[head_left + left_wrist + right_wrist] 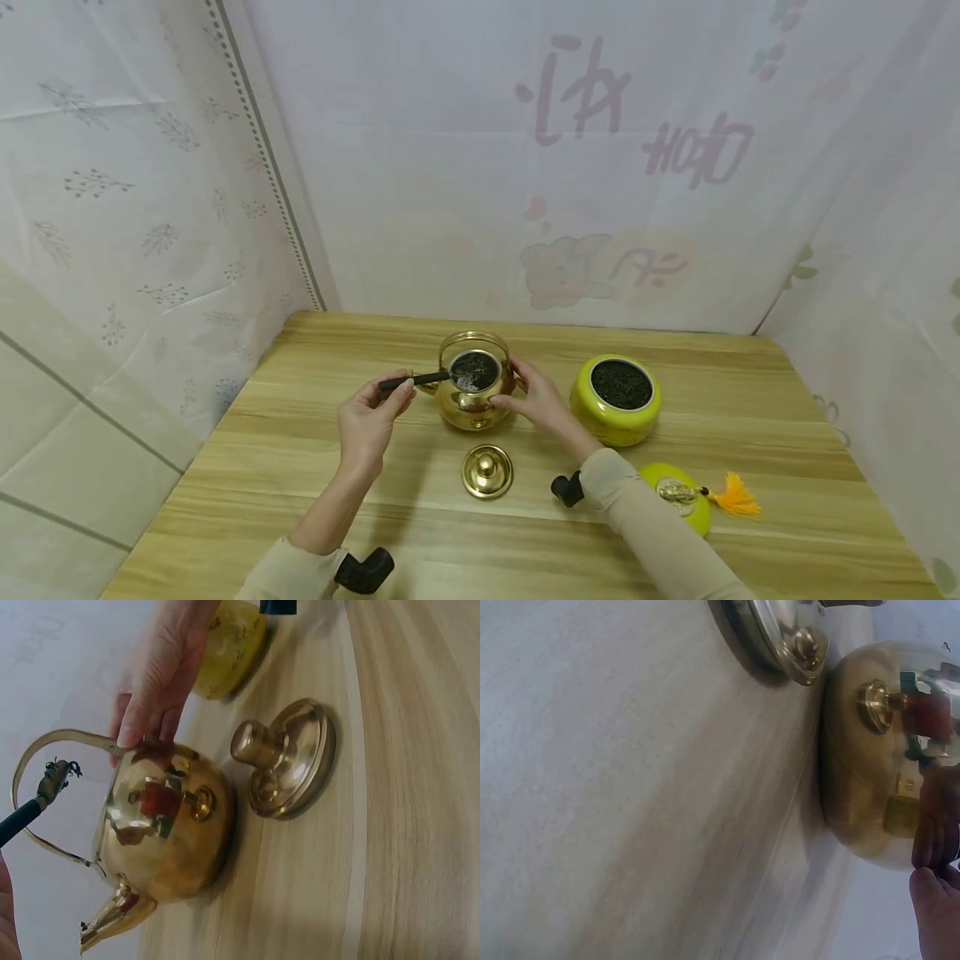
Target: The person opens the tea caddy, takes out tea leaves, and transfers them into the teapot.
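A brass teapot with a raised loop handle stands uncovered on the table, dark tea leaves showing inside. My left hand pinches the black handle of a small tea scoop, whose end reaches over the teapot's mouth. Dark curled leaves cling to that scoop end in the left wrist view. On the other side, my right hand grips the teapot, thumb on its front wall and fingers by the rim. The spout points to the left hand's side.
In front of the teapot lies its brass lid, knob up. To the right, a yellow jar holds dark tea leaves. Nearer lies the yellow jar lid with an orange tassel, partly behind the right sleeve. Curtains enclose the wooden table.
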A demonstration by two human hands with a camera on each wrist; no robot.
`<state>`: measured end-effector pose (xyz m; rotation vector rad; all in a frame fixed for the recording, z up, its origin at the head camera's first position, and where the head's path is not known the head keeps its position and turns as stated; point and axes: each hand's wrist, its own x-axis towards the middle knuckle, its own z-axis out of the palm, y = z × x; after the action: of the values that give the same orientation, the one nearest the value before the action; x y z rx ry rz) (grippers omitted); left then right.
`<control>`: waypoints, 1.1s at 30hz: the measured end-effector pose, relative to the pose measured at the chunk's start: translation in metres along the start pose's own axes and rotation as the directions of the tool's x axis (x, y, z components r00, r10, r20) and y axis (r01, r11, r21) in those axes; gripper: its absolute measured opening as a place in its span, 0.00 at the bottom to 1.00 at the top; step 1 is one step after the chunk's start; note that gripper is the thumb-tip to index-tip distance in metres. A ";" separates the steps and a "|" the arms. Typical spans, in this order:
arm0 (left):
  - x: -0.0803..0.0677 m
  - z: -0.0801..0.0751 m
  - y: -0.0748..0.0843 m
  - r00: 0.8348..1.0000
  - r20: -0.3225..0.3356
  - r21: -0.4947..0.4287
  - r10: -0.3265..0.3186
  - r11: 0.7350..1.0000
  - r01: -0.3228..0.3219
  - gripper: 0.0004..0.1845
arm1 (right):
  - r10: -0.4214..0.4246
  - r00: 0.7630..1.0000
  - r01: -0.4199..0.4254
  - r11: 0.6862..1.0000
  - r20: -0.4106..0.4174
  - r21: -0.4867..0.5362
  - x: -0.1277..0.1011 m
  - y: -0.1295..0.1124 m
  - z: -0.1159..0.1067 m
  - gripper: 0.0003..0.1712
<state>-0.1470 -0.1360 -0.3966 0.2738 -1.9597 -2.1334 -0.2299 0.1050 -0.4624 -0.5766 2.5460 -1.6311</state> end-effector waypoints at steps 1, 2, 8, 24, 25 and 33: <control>0.001 0.000 0.000 1.000 -0.004 0.013 0.004 1.000 -0.004 0.16 | 0.001 1.000 -0.001 1.000 0.001 0.002 0.000 0.001 0.000 0.47; 0.002 0.000 -0.001 1.000 -0.008 0.026 0.010 1.000 -0.010 0.16 | 0.001 1.000 -0.001 1.000 0.002 0.003 0.001 0.001 0.001 0.46; 0.009 0.004 -0.003 0.997 -0.033 0.119 0.072 0.991 -0.067 0.14 | -0.009 1.000 0.009 1.000 -0.006 0.006 0.002 0.005 0.003 0.45; 0.019 0.018 -0.004 0.881 0.111 0.436 0.459 0.775 -0.458 0.09 | -0.023 1.000 0.023 1.000 0.015 0.003 -0.012 -0.037 -0.006 0.40; 0.019 0.019 -0.004 0.866 0.127 0.442 0.484 0.754 -0.486 0.09 | -0.026 1.000 0.026 1.000 0.016 0.006 -0.012 -0.037 -0.006 0.40; 0.018 0.023 -0.005 0.754 0.226 0.433 0.617 0.630 -0.645 0.08 | -0.018 1.000 0.017 0.999 0.020 0.034 -0.011 -0.033 -0.006 0.41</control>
<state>-0.1713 -0.1186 -0.3989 -0.3711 -2.1646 -1.1884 -0.2122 0.1013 -0.4321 -0.6106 2.5006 -1.6621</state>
